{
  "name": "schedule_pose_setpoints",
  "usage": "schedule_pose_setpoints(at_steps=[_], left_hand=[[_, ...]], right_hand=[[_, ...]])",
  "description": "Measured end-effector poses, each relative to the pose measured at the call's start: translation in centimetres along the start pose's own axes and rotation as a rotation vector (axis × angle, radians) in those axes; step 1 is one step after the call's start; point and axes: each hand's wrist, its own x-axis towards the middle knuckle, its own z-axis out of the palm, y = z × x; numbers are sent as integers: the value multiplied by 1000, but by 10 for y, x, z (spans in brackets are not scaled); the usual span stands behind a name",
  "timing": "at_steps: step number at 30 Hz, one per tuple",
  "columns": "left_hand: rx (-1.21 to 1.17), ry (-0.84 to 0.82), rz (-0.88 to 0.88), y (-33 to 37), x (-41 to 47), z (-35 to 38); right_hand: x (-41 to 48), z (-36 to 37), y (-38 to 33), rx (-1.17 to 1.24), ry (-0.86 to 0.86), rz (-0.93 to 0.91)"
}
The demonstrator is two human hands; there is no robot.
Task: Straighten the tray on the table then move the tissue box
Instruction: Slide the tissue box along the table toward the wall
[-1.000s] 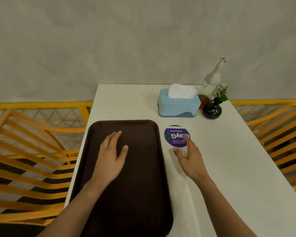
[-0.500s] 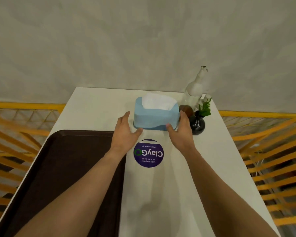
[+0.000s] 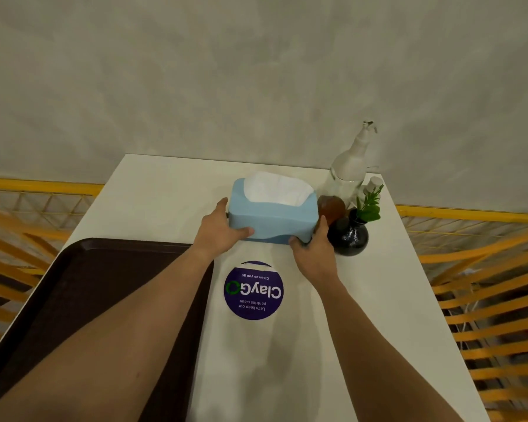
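A: Where is the tissue box [image 3: 272, 214] at this moment?

B: Toward the far edge of the white bench [image 3: 378, 300], roughly midway across it, light blue with white tissue standing out of its top. The left hand [image 3: 218, 231] is clamped on its left end, thumb on the front face. The right hand [image 3: 314, 254] grips its right front corner. So both hands are closed on the one box, one at each end.

A: Is the box lifted?

B: I cannot tell; its lower edge looks close to the bench surface.

A: And the tray [image 3: 98, 284]?

B: Dark brown, lying along the left edge of the bench, its long side running parallel to that edge. The left forearm crosses above its far right corner.

A: What else sits nearby?

B: A black round vase [image 3: 349, 234] with a green sprig, just beside the right hand, near the far right corner. Behind it a clear pump bottle [image 3: 348, 172] and a small brownish object I cannot make out. A purple round sticker [image 3: 253, 290] reading "ClayGo" lies flat on the bench between the two forearms, nearer than the box.
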Motion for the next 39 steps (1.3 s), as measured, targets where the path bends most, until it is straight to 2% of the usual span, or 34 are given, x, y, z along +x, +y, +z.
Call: schedule_pose_setpoints(at_steps=[12,21,32,39], left_hand=[[-29,30,70,-4,0,-4],[-3,125,156,-13,-3,-65],[41,209,175,-75,7,-188],[21,203,142,-132,18,-252]], right_hand=[[-4,5,-4,-47,62,-66],[-11,27,-49,-25,46,-189],[-20,126,-131,-15,-46,-246],[-31,203,-168,-64,-63,-247]])
